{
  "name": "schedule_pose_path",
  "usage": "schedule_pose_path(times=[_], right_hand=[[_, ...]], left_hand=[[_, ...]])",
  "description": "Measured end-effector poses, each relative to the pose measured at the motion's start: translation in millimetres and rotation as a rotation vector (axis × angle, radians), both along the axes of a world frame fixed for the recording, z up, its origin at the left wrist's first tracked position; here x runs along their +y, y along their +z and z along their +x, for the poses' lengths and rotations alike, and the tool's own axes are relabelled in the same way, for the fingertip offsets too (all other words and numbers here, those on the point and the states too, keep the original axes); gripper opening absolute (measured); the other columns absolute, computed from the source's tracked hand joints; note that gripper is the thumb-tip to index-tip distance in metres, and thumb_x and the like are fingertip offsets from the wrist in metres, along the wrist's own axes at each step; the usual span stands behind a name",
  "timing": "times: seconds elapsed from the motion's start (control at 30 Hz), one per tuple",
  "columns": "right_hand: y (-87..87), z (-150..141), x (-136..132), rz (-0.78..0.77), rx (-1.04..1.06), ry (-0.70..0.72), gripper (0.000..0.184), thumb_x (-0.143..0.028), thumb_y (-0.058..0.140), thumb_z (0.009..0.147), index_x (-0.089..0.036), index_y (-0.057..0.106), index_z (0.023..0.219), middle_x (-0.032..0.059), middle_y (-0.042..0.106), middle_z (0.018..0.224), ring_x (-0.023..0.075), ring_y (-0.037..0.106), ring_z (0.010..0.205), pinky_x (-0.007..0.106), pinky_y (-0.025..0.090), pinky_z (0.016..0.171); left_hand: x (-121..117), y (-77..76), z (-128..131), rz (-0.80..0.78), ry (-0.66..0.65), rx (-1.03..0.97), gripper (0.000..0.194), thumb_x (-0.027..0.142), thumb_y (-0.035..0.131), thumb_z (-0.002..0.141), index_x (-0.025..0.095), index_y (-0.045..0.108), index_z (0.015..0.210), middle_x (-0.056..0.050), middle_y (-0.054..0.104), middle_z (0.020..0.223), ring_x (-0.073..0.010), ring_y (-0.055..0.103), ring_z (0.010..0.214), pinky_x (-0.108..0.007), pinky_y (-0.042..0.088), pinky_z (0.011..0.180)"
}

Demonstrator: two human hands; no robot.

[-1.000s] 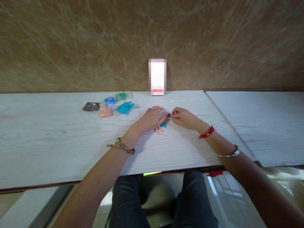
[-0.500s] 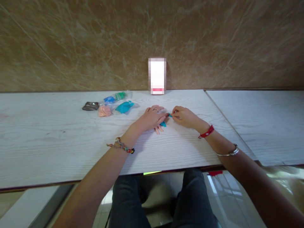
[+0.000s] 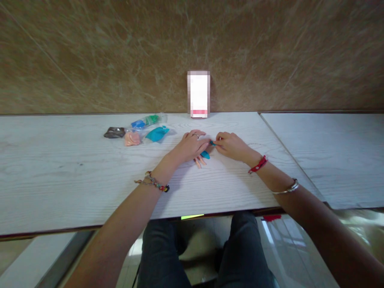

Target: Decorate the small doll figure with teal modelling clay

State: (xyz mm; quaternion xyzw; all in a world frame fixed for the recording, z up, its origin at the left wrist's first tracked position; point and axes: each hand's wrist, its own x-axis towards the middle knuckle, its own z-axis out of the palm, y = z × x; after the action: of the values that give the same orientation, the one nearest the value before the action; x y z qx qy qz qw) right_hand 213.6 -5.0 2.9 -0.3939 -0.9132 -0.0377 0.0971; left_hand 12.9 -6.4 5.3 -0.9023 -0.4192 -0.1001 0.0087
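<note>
So the small blue bit (image 3: 212, 143) is right between the person's two hands, just above or on the white tabletop (image 3: 75, 180), can't tell which. The right hand (image 3: 230, 146) has thumb and fingertips pinched together on its right end. The left hand (image 3: 192, 146) is palm down with its fingertips at the other end, but whether they're gripping or just touching, can't tell from this angle.

Poking out on the near side of the left hand there's a bigger blue piece (image 3: 205, 155) and some thin pink strips (image 3: 199, 161); how they join up is hidden under the palm.

Handling-wise, it all looks like modelling clay, so probably very light, soft and a bit tacky rather than slippery. A hard squeeze would likely dent the blue bit, so fingertip pads at the ends seem the best hold. The pink strips look the most fragile, and lifting from the thicker part would be kinder to them.

Far left of the hands sit a teal lump (image 3: 157, 134) and a bagged pink lump (image 3: 132, 139).
</note>
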Motion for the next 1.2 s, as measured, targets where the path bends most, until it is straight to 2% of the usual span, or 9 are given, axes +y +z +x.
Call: schedule_pose_path(times=[0.17, 0.23, 0.4, 0.57, 0.7, 0.8, 0.87, 1.0, 1.2], right_hand=[[-0.5, 4, -1, 0.023, 0.158, 0.012, 0.029, -0.02, 0.045, 0.087, -0.013, 0.068, 0.103, 0.0114, 0.061, 0.094, 0.0172, 0.055, 0.083, 0.029, 0.042, 0.074], [-0.6, 3, -2, 0.043, 0.162, 0.029, 0.029, -0.021, 0.047, 0.086, -0.014, 0.067, 0.105, 0.0112, 0.061, 0.095, 0.0178, 0.055, 0.084, 0.03, 0.041, 0.074], [-3.1, -2, -4, -0.004, 0.09, 0.059, 0.028, -0.021, 0.044, 0.087, -0.014, 0.071, 0.087, 0.0112, 0.061, 0.097, 0.0159, 0.054, 0.079, 0.03, 0.041, 0.072], [-3.2, 2, -2, -0.022, 0.191, 0.09, 0.025, -0.019, 0.047, 0.085, -0.015, 0.071, 0.091, 0.0097, 0.06, 0.092, 0.0163, 0.056, 0.081, 0.029, 0.043, 0.073], [-3.7, 2, 0, 0.014, 0.317, -0.024, 0.027, -0.024, 0.049, 0.085, -0.015, 0.069, 0.101, 0.0099, 0.062, 0.09, 0.0182, 0.056, 0.082, 0.03, 0.045, 0.074], [-5.6, -5, 2, -0.004, 0.24, -0.127, 0.027, -0.028, 0.054, 0.083, -0.014, 0.069, 0.1, 0.0107, 0.061, 0.089, 0.0193, 0.056, 0.08, 0.03, 0.044, 0.072], [-6.4, -10, 4, -0.03, 0.18, -0.163, 0.026, -0.028, 0.054, 0.084, -0.013, 0.071, 0.097, 0.0109, 0.061, 0.088, 0.0191, 0.055, 0.078, 0.03, 0.043, 0.071], [-5.5, -15, 5, -0.07, 0.176, -0.165, 0.024, -0.02, 0.05, 0.086, -0.013, 0.071, 0.094, 0.0107, 0.062, 0.087, 0.0177, 0.055, 0.077, 0.028, 0.042, 0.071], [-3.8, -14, 4, 0.009, 0.171, -0.127, 0.03, -0.015, 0.05, 0.083, -0.015, 0.065, 0.11, 0.0132, 0.062, 0.102, 0.023, 0.054, 0.093, 0.033, 0.04, 0.076]], left_hand=[[-2, 2.3, 1, -0.035, 0.038, 0.029, 0.036, 0.034, 0.031, 0.094, 0.026, 0.058, 0.117, -0.009, 0.05, 0.13, -0.0252, 0.034, 0.126, -0.046, 0.035, 0.097], [-2, 3.0, 2, -0.037, 0.038, 0.033, 0.037, 0.034, 0.031, 0.094, 0.025, 0.06, 0.115, -0.009, 0.049, 0.132, -0.0258, 0.033, 0.127, -0.046, 0.034, 0.098], [-2, 2.8, 1, -0.057, 0.043, 0.033, 0.038, 0.034, 0.03, 0.094, 0.024, 0.06, 0.115, -0.01, 0.047, 0.134, -0.0265, 0.033, 0.127, -0.047, 0.034, 0.098], [-3, 1.3, 0, -0.035, 0.033, 0.034, 0.037, 0.033, 0.03, 0.094, 0.025, 0.058, 0.117, -0.009, 0.047, 0.134, -0.0267, 0.033, 0.127, -0.046, 0.034, 0.097], [-1, 0.6, 0, -0.019, 0.02, 0.0, 0.037, 0.033, 0.03, 0.094, 0.025, 0.058, 0.117, -0.009, 0.051, 0.129, -0.0254, 0.036, 0.125, -0.045, 0.033, 0.097], [2, 1.0, 0, 0.011, 0.029, -0.065, 0.038, 0.033, 0.029, 0.095, 0.024, 0.058, 0.117, -0.01, 0.054, 0.124, -0.0234, 0.038, 0.122, -0.042, 0.035, 0.096], [4, 1.4, 0, 0.062, 0.079, -0.105, 0.038, 0.032, 0.03, 0.094, 0.021, 0.06, 0.114, -0.011, 0.055, 0.122, -0.0232, 0.039, 0.122, -0.041, 0.035, 0.096], [8, 0.1, -4, 0.146, 0.18, -0.152, 0.036, 0.029, 0.032, 0.093, 0.017, 0.064, 0.104, -0.013, 0.057, 0.119, -0.0235, 0.043, 0.117, -0.041, 0.037, 0.095], [14, -5.1, -8, 0.179, 0.193, -0.182, 0.035, 0.028, 0.032, 0.093, 0.016, 0.065, 0.098, -0.011, 0.06, 0.11, -0.0225, 0.047, 0.111, -0.04, 0.04, 0.091]])
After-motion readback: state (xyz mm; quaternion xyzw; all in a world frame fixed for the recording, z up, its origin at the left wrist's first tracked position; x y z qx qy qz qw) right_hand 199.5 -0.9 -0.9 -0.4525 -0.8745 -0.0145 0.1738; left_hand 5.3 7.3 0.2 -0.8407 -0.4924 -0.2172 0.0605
